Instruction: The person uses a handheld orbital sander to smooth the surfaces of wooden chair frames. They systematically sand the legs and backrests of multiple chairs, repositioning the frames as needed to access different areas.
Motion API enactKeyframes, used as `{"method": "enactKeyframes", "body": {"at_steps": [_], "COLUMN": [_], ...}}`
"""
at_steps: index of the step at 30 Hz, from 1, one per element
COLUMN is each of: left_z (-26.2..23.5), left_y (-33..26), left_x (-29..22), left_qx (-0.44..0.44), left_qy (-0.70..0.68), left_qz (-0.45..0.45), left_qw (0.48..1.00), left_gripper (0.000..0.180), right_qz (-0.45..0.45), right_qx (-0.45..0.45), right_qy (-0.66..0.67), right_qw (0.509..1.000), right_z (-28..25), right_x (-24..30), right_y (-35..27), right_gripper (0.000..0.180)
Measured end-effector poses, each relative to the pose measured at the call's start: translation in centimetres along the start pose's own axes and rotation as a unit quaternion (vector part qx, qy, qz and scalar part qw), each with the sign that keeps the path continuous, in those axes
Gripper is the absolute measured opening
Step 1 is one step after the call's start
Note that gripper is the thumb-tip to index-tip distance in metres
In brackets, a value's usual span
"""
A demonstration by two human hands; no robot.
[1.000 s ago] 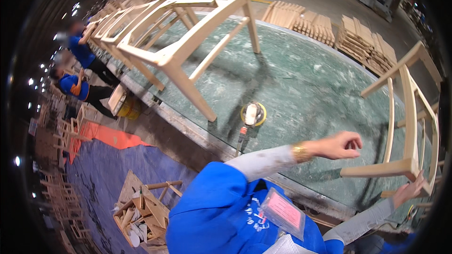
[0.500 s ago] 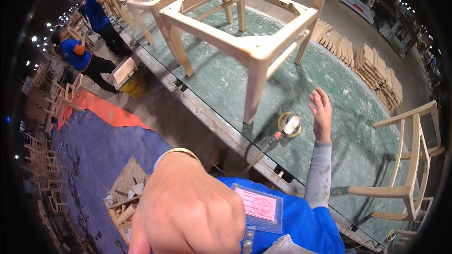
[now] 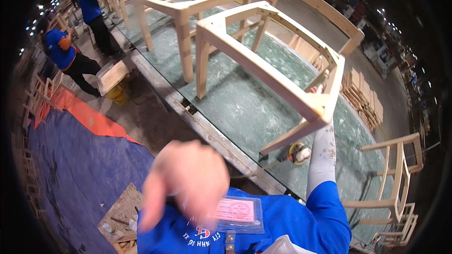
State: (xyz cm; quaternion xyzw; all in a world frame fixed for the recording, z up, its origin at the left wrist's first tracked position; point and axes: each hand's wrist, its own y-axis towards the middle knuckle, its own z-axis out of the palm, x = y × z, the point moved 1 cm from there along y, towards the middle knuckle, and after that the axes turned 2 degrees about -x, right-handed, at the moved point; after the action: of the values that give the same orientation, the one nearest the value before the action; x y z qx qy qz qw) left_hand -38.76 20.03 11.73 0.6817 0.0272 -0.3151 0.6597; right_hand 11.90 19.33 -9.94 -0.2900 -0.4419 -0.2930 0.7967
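A pale wooden chair frame (image 3: pixel 263 68) with an open seat stands in front of me on a green-topped table (image 3: pixel 235 108). It appears tilted, its near leg slanting toward the table edge. My right hand (image 3: pixel 318 89) reaches in under the near right corner, its fingers closed around a side rail; the frame hides part of the hand. Beside the near leg lies a round sander (image 3: pixel 299 154) with a yellow rim and a hose. My left hand (image 3: pixel 188 178) is in front of my chest, away from the chair; motion smears its fingers.
More chair frames (image 3: pixel 181 7) line the table to the far left, and another (image 3: pixel 395 178) is at the right. Stacked wooden pieces (image 3: pixel 360 99) lie beyond the table. Two people in blue (image 3: pixel 61 49) are at the left. A box of scraps (image 3: pixel 122 216) sits lower left.
The near chair frame has turned and shifted right, toward me. My right hand has gone from free above the table to holding its rail. My left hand has moved slightly.
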Motion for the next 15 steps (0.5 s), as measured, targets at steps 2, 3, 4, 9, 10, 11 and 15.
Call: {"method": "enactKeyframes", "body": {"at_steps": [2, 3, 4, 9, 10, 11, 15], "left_z": [-0.1, -2.2, -3.6, -3.3, -2.6, -1.7, -1.5], "left_y": [-3.7, -5.8, -8.6, -13.0, -12.4, -12.2, -13.7], "left_x": [2.4, 4.4, 8.2, 24.6, 26.8, 28.5, 32.2], "left_qx": [-0.398, -0.392, -0.394, -0.302, -0.3, -0.298, -0.376], "left_qy": [0.069, 0.145, 0.265, 0.578, 0.617, 0.653, 0.58], "left_qz": [-0.171, -0.288, -0.34, -0.404, -0.387, -0.357, -0.246], "left_qw": [0.899, 0.862, 0.812, 0.642, 0.616, 0.598, 0.68], "left_gripper": [0.049, 0.065, 0.066, 0.102, 0.097, 0.092, 0.075], "right_qz": [0.037, 0.048, 0.063, 0.165, 0.169, 0.198, 0.086], "right_qx": [-0.003, 0.002, 0.006, 0.071, 0.102, 0.091, 0.126], "right_qy": [0.015, 0.015, 0.02, 0.18, 0.208, 0.203, 0.258], "right_qw": [0.999, 0.999, 0.998, 0.967, 0.958, 0.955, 0.954], "right_z": [0.8, 1.9, 2.5, 1.4, 0.9, 0.2, -4.0], "right_x": [-0.6, -0.9, -1.0, -1.3, -2.3, -1.8, -2.1], "right_y": [1.6, 2.4, 3.1, 5.5, 5.4, 5.4, 3.0], "right_gripper": [0.029, 0.027, 0.025, 0.026, 0.028, 0.028, 0.024]}}
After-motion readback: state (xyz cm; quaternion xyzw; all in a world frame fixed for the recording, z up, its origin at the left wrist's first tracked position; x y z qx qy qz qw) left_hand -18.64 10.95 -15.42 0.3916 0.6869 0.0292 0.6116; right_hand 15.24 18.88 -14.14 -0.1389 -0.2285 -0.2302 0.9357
